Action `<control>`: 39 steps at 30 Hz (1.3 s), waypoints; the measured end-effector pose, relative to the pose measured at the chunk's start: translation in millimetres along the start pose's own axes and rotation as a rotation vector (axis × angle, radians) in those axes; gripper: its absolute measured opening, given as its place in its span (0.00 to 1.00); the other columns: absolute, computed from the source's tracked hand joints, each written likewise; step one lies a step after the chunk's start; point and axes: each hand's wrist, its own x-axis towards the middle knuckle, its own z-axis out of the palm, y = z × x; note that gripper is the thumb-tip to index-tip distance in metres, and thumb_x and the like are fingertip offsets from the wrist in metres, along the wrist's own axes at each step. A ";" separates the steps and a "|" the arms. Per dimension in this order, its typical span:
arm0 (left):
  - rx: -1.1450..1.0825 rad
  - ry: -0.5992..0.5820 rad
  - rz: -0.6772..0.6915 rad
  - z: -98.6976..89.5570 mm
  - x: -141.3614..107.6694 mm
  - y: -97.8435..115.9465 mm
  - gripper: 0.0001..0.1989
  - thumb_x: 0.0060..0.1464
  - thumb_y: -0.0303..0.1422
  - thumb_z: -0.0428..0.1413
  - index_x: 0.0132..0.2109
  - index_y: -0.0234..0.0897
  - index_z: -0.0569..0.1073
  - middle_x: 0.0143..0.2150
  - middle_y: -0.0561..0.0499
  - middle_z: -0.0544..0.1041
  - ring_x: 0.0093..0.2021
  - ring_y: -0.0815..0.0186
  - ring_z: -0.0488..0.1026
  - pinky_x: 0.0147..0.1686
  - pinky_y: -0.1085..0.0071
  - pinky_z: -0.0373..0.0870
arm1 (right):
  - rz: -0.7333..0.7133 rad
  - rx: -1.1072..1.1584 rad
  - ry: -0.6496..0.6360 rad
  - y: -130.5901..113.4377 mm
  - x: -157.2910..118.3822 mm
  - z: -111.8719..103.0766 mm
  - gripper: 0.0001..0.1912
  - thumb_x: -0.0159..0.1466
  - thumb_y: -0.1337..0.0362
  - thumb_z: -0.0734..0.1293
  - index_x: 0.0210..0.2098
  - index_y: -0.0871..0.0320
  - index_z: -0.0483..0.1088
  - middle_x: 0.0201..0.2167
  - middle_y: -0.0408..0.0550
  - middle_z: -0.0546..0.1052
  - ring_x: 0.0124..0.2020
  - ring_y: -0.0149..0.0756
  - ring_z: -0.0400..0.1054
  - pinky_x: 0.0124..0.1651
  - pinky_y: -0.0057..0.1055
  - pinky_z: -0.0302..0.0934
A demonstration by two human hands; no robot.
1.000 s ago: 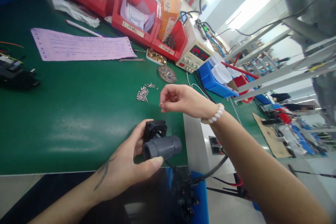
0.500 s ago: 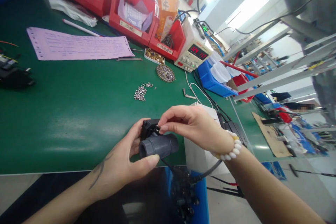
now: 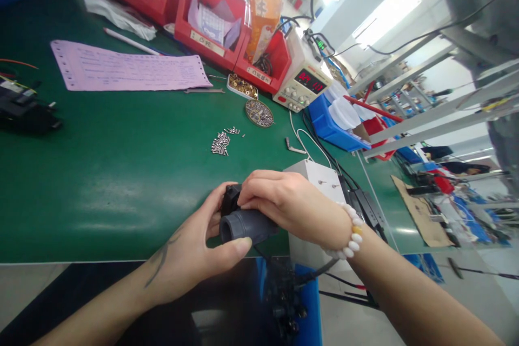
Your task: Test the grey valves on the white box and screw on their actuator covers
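Observation:
My left hand (image 3: pixel 193 253) wraps around a grey tubular fitting (image 3: pixel 246 227) with a black block (image 3: pixel 230 198) joined to its far side. The thumb presses along the near side of the tube, whose open end faces left. Over the black block, my right hand (image 3: pixel 288 206) is bent down with thumb and fingertips pinched together. Whatever sits between those fingertips is hidden behind the hand. A small heap of screws (image 3: pixel 220 144) lies on the green bench (image 3: pixel 133 173) beyond the fitting.
Behind the screws are a round dish of small parts (image 3: pixel 259 113) and a tray of brass pieces (image 3: pixel 242 87). Red bins (image 3: pixel 211 46) and a power supply (image 3: pixel 302 84) line the back. A white switch box (image 3: pixel 314 175) stands at right; a black assembly (image 3: pixel 28 108) lies left.
My right hand has tilted further over the black block, its knuckles now covering the spot where the fingertips work. The left hand keeps its hold; the whole view has shifted slightly.

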 end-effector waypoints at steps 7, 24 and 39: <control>-0.026 0.008 0.051 1.2 2.0 -1.3 0.38 0.54 0.44 0.65 0.66 0.42 0.61 0.61 0.43 0.77 0.61 0.48 0.75 0.60 0.58 0.72 | 0.139 0.016 -0.308 -15.0 32.2 -21.6 0.13 0.64 0.82 0.70 0.29 0.61 0.70 0.28 0.41 0.72 0.30 0.30 0.65 0.34 0.25 0.57; -0.007 -0.038 0.015 -0.3 -1.7 1.2 0.38 0.55 0.43 0.64 0.67 0.49 0.57 0.60 0.48 0.75 0.60 0.56 0.75 0.61 0.64 0.70 | 0.492 -0.345 -0.022 107.6 95.7 9.4 0.07 0.71 0.72 0.68 0.48 0.63 0.73 0.44 0.48 0.77 0.46 0.40 0.74 0.54 0.43 0.69; -0.518 0.301 0.037 11.8 5.4 21.9 0.18 0.56 0.44 0.63 0.48 0.38 0.81 0.53 0.43 0.83 0.55 0.49 0.78 0.51 0.56 0.79 | 0.239 0.105 0.698 -43.8 -20.3 4.8 0.11 0.68 0.78 0.69 0.42 0.57 0.77 0.41 0.41 0.80 0.45 0.30 0.75 0.51 0.24 0.69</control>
